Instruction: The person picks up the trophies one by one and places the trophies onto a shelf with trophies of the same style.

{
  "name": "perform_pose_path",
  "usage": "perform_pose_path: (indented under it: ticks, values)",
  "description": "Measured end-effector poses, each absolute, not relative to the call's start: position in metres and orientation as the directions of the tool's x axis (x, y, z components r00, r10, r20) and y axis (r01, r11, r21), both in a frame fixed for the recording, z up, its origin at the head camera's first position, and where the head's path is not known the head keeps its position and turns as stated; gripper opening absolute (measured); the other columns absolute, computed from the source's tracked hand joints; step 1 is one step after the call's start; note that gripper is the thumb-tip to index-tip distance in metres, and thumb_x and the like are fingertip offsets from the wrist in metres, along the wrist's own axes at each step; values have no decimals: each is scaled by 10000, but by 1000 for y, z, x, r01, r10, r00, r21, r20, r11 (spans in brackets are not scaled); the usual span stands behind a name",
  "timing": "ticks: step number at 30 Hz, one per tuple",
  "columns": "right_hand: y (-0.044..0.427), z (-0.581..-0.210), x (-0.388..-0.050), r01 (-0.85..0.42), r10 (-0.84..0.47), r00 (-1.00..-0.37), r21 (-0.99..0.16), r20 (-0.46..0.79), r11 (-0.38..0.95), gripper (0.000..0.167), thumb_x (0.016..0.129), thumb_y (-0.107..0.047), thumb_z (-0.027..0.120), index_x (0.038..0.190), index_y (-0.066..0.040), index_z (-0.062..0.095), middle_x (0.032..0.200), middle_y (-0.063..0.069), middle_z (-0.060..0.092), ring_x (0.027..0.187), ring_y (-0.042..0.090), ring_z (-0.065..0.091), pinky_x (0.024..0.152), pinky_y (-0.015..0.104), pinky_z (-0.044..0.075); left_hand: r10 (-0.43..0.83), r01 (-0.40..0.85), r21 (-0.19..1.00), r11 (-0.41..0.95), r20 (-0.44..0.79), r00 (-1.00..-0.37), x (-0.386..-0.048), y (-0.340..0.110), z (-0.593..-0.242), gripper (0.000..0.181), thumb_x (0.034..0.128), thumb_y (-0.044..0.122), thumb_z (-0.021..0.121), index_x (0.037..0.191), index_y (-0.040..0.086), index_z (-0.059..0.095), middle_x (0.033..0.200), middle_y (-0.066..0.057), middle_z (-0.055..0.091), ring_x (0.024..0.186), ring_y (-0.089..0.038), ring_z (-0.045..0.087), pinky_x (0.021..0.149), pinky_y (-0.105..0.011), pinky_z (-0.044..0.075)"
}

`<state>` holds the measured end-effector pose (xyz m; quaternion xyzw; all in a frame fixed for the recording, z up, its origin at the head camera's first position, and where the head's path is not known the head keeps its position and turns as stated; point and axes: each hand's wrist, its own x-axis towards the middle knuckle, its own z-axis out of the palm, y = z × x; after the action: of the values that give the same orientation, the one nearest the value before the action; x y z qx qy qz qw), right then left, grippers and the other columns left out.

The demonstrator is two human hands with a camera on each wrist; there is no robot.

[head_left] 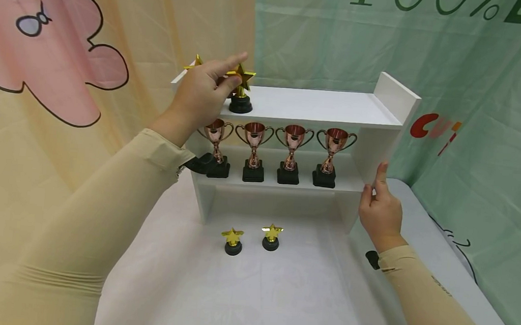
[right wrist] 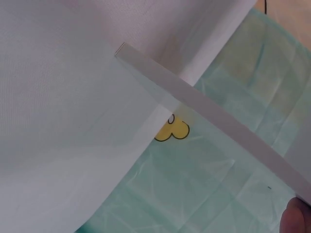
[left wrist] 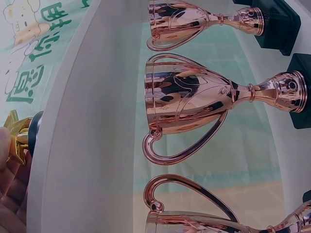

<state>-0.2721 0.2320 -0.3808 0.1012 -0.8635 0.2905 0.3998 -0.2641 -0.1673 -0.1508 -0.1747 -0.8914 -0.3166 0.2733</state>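
Observation:
My left hand is at the upper left of the white shelf unit. Between thumb and fingers it pinches the gold star of a small star trophy, whose black base stands upright on the top board. Behind that hand, part of another gold star trophy shows; its base is hidden. My right hand touches the right side panel, its index finger straight up. In the right wrist view, only a fingertip shows at the panel's edge.
On the middle board stand several copper-coloured cup trophies with black bases, in a row. Two more star trophies, a left one and a right one, stand on the white tabletop in front. Printed curtains hang behind.

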Motion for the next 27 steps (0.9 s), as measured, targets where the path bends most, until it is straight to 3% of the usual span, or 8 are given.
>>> perform_pose_path:
  ticks: [10, 18, 23, 27]
  values:
    - [233, -382, -273, -416, 50, -650, -409, 759, 812, 671, 1049, -96, 566, 1654, -134, 278, 644, 225, 615, 434, 109, 375, 434, 327, 355, 152, 500, 456, 737, 608, -779, -264, -167, -152, 492, 1094, 263, 577, 1572, 356, 501, 1287, -71, 704, 1025, -169, 609, 895, -317, 461]
    - [233, -385, -274, -427, 45, -638, -402, 769, 810, 669, 1045, -91, 566, 1651, -122, 285, 694, 264, 659, 425, 203, 439, 428, 341, 338, 172, 537, 451, 713, 630, -757, -266, -168, -153, 522, 1087, 216, 590, 1590, 307, 483, 1390, -90, 660, 1254, -209, 644, 1070, -375, 504]
    - [233, -385, -274, -417, 46, -648, -405, 761, 814, 675, 1050, -95, 566, 1657, -148, 274, 640, 222, 626, 423, 105, 378, 428, 325, 337, 155, 579, 482, 657, 666, -730, -265, -169, -153, 538, 1074, 177, 611, 1588, 271, 483, 1501, -48, 588, 1342, -183, 601, 1127, -288, 483]
    - [233, -383, -273, -413, 50, -652, -410, 756, 813, 669, 1055, -101, 563, 1656, -159, 275, 623, 196, 611, 427, 7, 303, 427, 307, 333, 145, 622, 427, 657, 738, -659, -257, -169, -150, 531, 1068, 195, 624, 1582, 221, 495, 1571, -18, 532, 1388, -164, 551, 1158, -242, 443]
